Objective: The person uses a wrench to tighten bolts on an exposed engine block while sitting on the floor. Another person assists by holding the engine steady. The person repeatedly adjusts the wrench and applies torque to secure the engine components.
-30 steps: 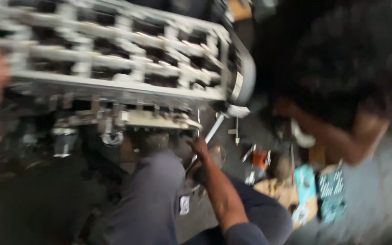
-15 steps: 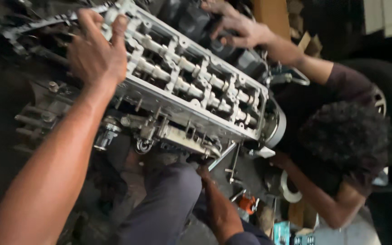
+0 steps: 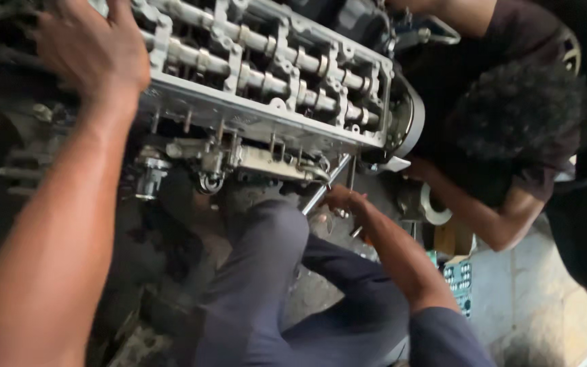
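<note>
The left hand (image 3: 86, 51) lies flat, fingers spread, on the cylinder head (image 3: 266, 75) at upper left, while the right hand (image 3: 341, 200) – its grip closed on a steel wrench (image 3: 324, 187) – sits mid-frame just below the head's lower edge, the wrench slanting up-right toward it.

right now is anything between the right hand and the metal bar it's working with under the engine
Nothing visible. The right hand is already closed on the lower end of the metal bar, which slants up to the underside of the engine. The left hand rests on the engine's top.
</note>
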